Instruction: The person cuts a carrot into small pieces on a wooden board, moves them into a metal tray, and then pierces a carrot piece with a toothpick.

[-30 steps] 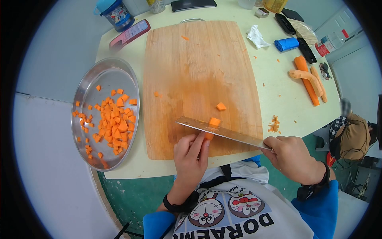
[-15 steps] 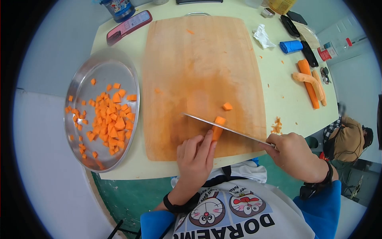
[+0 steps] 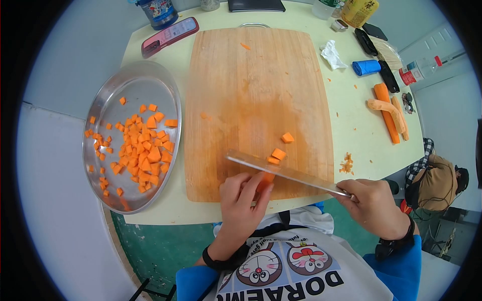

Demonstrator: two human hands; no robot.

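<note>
My left hand pinches a short carrot stick at the near edge of the wooden cutting board. My right hand grips the handle of a long knife, whose blade lies across the stick just beyond my left fingers. Three cut carrot cubes lie on the board just past the blade. A round steel tray to the left of the board holds several carrot cubes.
Whole peeled carrots lie on the table at the right, near a blue roll and a crumpled tissue. A pink phone and a cup stand at the back left. Another person sits off the right edge.
The knife has come back toward me along the carrot stick, leaving another cut piece on the board. My left fingers have slid back with the shorter stick.
</note>
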